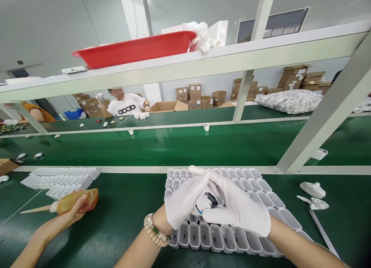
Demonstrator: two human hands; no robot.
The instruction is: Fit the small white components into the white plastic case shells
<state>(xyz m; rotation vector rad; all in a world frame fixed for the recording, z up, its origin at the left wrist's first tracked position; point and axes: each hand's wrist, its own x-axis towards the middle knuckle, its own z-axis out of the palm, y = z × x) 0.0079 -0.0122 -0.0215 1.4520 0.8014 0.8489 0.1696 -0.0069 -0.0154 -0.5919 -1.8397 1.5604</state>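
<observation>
My left hand (185, 200), in a white glove with a beaded bracelet at the wrist, is closed around one side of a small white plastic part (205, 201). From the other side, my gloved right hand (239, 204) also grips it. A black piece and a bit of blue show on the part; the rest is hidden by my fingers. Both hands are above rows of open white plastic cases (216, 237) on the green bench. Several of these cases have a dark slot in the bottom.
A co-worker's bare hand (74, 212) holds an amber squeeze bottle (92, 198) at left. More white cases (62, 181) stand behind it. Tweezers (321, 229) and crumpled white pieces (313, 189) lie at right. Beyond runs a green belt (174, 148) under a shelf with a red tray (139, 50).
</observation>
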